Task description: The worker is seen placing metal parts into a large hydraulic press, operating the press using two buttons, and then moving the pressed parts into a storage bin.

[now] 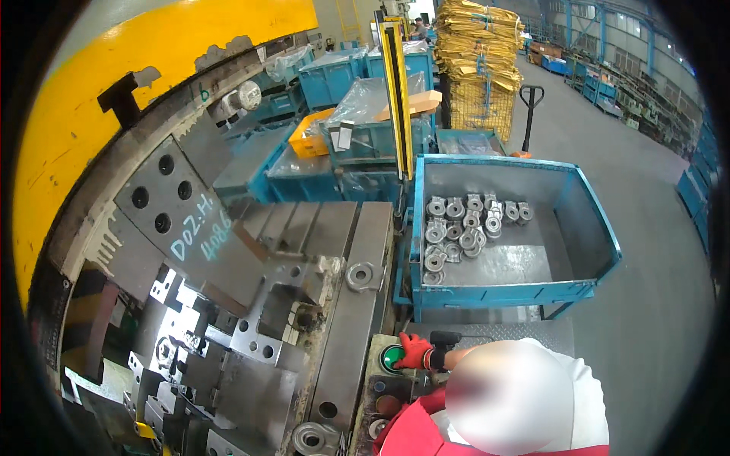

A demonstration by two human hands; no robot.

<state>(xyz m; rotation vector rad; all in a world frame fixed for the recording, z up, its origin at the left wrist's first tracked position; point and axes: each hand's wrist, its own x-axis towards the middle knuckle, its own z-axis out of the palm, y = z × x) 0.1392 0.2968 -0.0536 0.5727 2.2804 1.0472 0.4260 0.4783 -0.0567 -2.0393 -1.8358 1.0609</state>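
Coming in from the right, my right hand (414, 352) wears a red glove with a dark cuff. It rests on a round green push button (392, 358) on the worn control box (372, 389), fingers apart and holding nothing. My left hand does not show; a blurred pale patch and red cloth cover the lower right. A ring-shaped metal part (363, 276) lies on the press bed (342, 334) beyond the box. A second ring part (315, 438) sits at the bed's near end. Within the lit tooling at left, a round shape (166, 349) is partly hidden by glare.
Several loose ring parts (456, 228) lie in a blue metal bin (517, 295) on the right. A yellow-and-black post (397, 99) stands behind the bed. Farther back are blue crates (332, 78), stacked yellow sacks (477, 45), a pallet jack (530, 114) and a distant person (420, 30).
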